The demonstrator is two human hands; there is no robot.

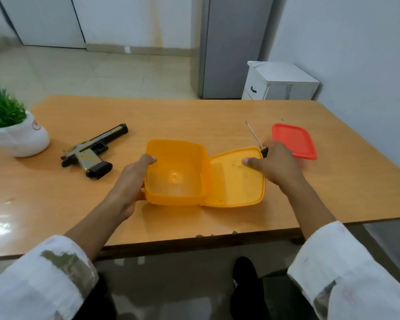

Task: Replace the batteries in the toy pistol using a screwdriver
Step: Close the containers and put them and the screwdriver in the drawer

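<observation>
The left hand (134,179) grips the near-left wall of an open orange box (178,199), thumb hooked over the rim, likely to keep the light container from sliding on the table (194,112) while the other hand works. The right hand (278,167) lies over the far-right corner of the box's hinged lid (233,188), which is folded flat between the two hands. Its fingers look curled round the handle of the screwdriver (254,135), though they are mostly hidden behind the back of the hand, and the thin shaft sticks out beyond the knuckles, pointing away from the person. The thumb reaches left onto the lid, probably pinning it open. The box looks empty inside, and no batteries can be made out anywhere. The toy pistol (90,151) lies on its side beyond and to the left of the left hand, well apart from it, untouched, its grip turned toward the person. A red lid (293,139) sits flat just beyond the right hand, and a white pot with a green plant (21,137) stands further left than the pistol. My judgement is that the tool is now in hand and the pistol's battery cover has not yet been opened, so the next move calls for freeing the left hand to fetch the pistol
</observation>
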